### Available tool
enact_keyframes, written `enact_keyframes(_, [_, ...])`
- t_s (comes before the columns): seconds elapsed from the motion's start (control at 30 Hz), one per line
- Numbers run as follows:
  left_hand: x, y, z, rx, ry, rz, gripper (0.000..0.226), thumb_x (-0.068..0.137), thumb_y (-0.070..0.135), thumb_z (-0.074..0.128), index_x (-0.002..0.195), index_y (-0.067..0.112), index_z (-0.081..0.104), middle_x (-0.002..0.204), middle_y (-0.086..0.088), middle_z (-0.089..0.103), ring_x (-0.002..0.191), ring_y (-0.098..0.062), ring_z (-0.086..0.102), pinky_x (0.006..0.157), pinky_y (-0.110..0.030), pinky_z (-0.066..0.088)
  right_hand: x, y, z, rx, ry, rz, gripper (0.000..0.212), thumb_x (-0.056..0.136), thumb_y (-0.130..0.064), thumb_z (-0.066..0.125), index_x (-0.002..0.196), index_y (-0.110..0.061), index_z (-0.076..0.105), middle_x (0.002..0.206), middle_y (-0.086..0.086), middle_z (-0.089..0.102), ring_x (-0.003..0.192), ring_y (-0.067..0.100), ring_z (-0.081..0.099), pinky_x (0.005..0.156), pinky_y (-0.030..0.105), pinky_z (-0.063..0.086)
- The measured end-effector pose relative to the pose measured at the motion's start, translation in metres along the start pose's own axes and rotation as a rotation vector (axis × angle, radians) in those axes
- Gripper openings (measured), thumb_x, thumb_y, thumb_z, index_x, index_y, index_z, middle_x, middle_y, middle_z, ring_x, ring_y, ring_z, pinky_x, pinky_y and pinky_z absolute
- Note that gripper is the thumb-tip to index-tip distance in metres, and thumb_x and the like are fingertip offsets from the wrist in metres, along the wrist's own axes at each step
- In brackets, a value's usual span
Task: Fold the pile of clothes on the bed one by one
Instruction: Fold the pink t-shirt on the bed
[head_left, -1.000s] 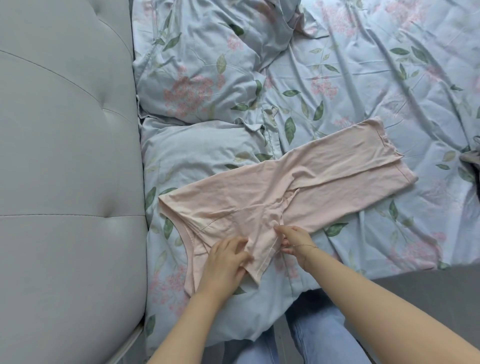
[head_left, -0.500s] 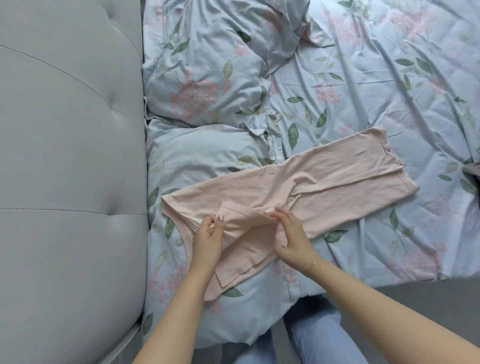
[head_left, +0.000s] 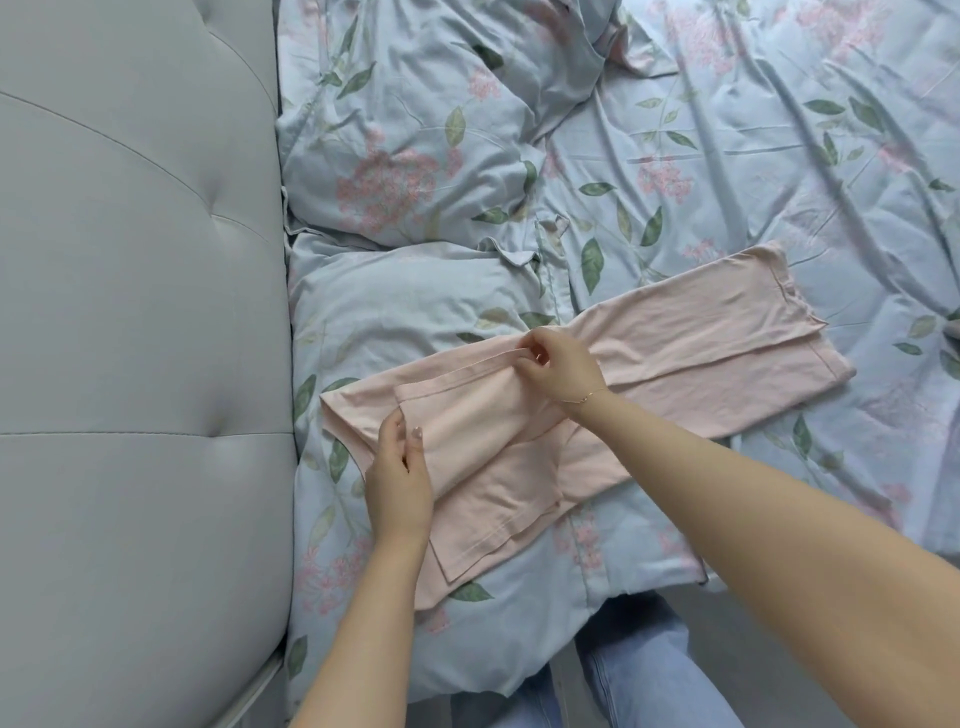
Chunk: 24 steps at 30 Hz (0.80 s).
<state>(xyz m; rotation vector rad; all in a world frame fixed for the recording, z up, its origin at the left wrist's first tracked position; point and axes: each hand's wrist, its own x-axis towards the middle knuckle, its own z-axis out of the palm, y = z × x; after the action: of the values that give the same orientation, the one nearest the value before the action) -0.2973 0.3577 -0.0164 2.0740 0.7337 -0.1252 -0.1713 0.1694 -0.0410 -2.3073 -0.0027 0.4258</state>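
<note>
Nearest, blue jeans (head_left: 623, 675) show at the bottom edge, with both bare forearms reaching over them toward the bed (head_left: 753, 156). Just beyond lies the pink garment (head_left: 675, 353), spread across the floral sheet (head_left: 831, 171) from near left to far right, its hemmed end at the right. Its near flap is folded up over the middle. The left hand (head_left: 397, 480) pinches the left edge of that flap between thumb and fingers, covering part of the cloth's left side. The right hand (head_left: 558, 364), a thin bracelet (head_left: 584, 399) at its wrist, pinches the flap's hem at the garment's far edge, and its forearm crosses over the lower right of the cloth. Left of everything stands a grey padded headboard (head_left: 135, 312). Farther back, two floral pillows (head_left: 405, 156) lie against it, the nearer one partly under the garment's left end. Rumpled bedding (head_left: 597, 47) bunches at the far top.
</note>
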Motion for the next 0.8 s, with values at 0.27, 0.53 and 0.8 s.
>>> enact_keyframes(0.27, [0.017, 0.003, -0.026, 0.233, 0.133, 0.355, 0.039, 0.090, 0.005, 0.047, 0.127, 0.014, 0.057, 0.122, -0.004, 0.058, 0.113, -0.024, 0.052, 0.094, -0.039, 0.045, -0.057, -0.022, 0.046, -0.349, 0.177, -0.451, 0.035, 0.088, -0.018, 0.051, 0.122, -0.010, 0.059, 0.144, 0.013, 0.046, 0.128, 0.033, 0.045, 0.104, 0.043, 0.036])
enact_keyframes(0.53, [0.045, -0.035, -0.018, 0.928, -0.451, 0.375, 0.072, 0.086, 0.053, -0.006, 0.152, 0.040, 0.016, 0.163, 0.005, -0.003, 0.150, -0.018, -0.005, 0.115, -0.055, -0.006, -0.056, -0.009, 0.074, -0.320, -0.299, -0.161, 0.052, 0.102, -0.031, 0.032, 0.153, -0.027, 0.020, 0.162, 0.001, -0.001, 0.149, 0.018, -0.004, 0.120, 0.043, 0.003])
enact_keyframes(0.8, [0.093, -0.013, -0.072, 0.497, -0.102, 0.205, 0.035, 0.093, 0.021, 0.052, 0.127, 0.015, 0.057, 0.131, -0.008, 0.056, 0.122, -0.031, 0.047, 0.103, -0.042, 0.034, -0.161, -0.051, 0.090, -0.273, -0.175, -0.544, 0.032, 0.074, -0.034, 0.062, 0.099, -0.017, 0.054, 0.100, 0.003, 0.053, 0.086, 0.024, 0.052, 0.072, 0.036, 0.043])
